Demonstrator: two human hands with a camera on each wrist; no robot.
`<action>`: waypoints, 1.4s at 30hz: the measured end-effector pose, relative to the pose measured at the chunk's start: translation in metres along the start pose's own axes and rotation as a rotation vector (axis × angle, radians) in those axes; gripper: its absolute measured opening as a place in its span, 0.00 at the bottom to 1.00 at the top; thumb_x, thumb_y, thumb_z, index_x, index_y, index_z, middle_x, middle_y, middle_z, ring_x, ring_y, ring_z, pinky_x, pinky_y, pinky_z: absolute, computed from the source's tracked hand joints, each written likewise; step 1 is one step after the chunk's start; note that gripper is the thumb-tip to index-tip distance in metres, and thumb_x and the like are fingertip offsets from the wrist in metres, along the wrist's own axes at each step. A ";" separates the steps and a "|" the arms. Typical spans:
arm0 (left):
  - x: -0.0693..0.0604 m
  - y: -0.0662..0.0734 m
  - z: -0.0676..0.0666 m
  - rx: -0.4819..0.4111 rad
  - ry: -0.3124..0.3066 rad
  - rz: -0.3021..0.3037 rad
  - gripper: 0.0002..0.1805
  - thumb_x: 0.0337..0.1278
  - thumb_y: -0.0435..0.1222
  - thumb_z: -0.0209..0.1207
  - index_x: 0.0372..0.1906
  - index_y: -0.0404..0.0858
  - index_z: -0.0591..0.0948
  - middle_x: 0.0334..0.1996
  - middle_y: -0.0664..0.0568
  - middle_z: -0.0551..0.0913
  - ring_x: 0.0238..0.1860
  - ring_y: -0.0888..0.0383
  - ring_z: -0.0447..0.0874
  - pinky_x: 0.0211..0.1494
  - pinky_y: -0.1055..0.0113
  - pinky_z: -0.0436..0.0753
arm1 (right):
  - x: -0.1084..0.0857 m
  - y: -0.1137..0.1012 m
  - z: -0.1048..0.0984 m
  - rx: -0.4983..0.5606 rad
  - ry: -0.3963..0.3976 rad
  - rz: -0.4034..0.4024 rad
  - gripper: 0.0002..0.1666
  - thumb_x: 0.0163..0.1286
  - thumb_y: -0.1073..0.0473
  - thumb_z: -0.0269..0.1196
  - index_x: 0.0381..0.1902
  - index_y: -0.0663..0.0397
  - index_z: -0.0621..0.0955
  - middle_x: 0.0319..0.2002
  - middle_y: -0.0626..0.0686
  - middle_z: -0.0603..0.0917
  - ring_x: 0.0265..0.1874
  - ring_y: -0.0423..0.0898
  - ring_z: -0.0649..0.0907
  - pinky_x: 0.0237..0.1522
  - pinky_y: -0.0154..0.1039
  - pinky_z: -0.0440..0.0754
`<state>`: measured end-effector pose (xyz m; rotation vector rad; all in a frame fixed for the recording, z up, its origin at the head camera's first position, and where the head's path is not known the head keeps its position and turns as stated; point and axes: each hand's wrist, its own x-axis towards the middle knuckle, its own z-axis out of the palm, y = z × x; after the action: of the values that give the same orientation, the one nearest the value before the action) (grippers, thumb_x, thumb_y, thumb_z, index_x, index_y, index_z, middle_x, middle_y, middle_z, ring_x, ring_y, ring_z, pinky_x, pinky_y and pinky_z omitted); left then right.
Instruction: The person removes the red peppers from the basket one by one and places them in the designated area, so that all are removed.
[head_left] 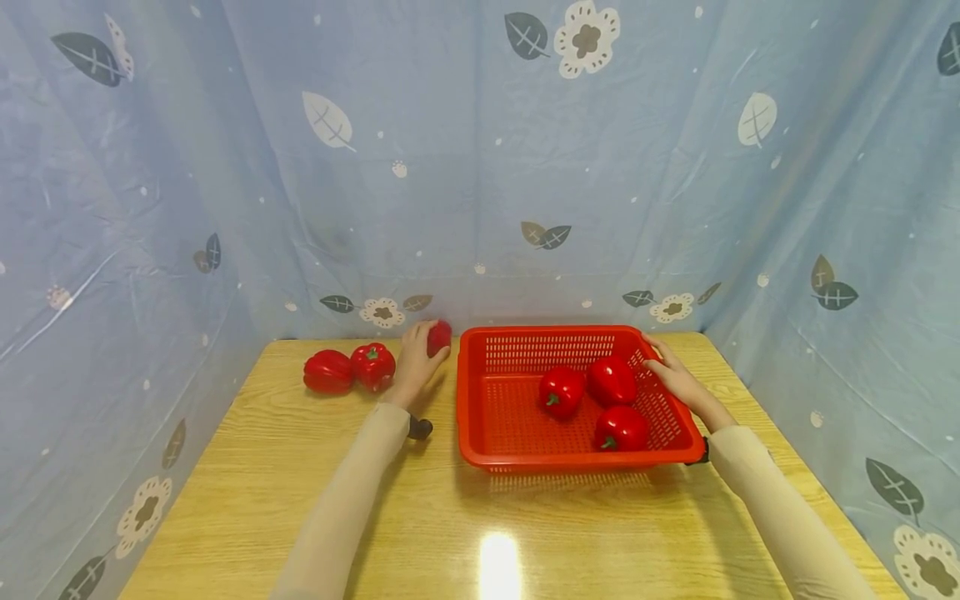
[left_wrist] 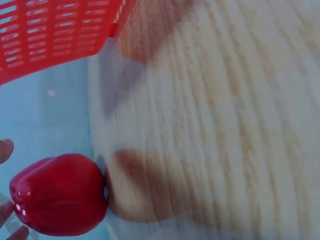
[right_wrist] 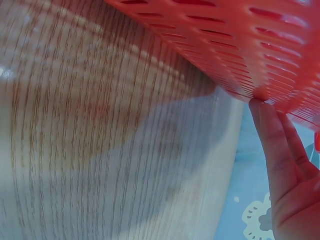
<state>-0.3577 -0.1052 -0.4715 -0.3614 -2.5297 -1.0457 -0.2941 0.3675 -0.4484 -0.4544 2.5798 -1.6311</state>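
Currently, on my screen, a red pepper (head_left: 441,337) is at the back edge of the desk (head_left: 300,483), the grip of the left hand (head_left: 415,357) spread around it, thumb apart from it. Just to its right I see a red basket (head_left: 562,460) with three more peppers (head_left: 561,390) inside, the right hand (head_left: 677,383) clamped on its right rim. Leftward lie two other peppers (head_left: 327,372), before a patterned blue curtain (head_left: 450,200)
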 end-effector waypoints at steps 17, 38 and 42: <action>-0.026 -0.001 -0.001 0.041 0.056 -0.160 0.26 0.54 0.41 0.62 0.58 0.42 0.71 0.57 0.45 0.64 0.60 0.47 0.60 0.61 0.50 0.70 | 0.003 -0.005 -0.002 -0.007 -0.006 0.101 0.36 0.75 0.59 0.43 0.72 0.58 0.40 0.65 0.74 0.54 0.44 0.54 0.80 0.36 0.34 0.82; -0.037 0.001 0.001 0.024 0.092 -0.165 0.22 0.52 0.38 0.63 0.54 0.42 0.74 0.56 0.47 0.65 0.60 0.47 0.60 0.61 0.50 0.70 | -0.001 -0.007 0.000 -0.005 -0.001 0.088 0.36 0.75 0.59 0.42 0.72 0.58 0.40 0.65 0.75 0.54 0.42 0.45 0.81 0.37 0.35 0.82; -0.037 0.002 0.001 0.028 0.103 -0.152 0.21 0.52 0.38 0.63 0.52 0.42 0.74 0.56 0.47 0.66 0.59 0.47 0.60 0.60 0.51 0.71 | -0.001 -0.008 0.000 0.003 0.000 0.091 0.36 0.75 0.59 0.43 0.73 0.57 0.40 0.65 0.74 0.54 0.42 0.46 0.81 0.37 0.35 0.82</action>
<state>-0.3240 -0.1065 -0.4872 -0.1049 -2.5081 -1.0536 -0.2917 0.3650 -0.4413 -0.3322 2.5566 -1.6054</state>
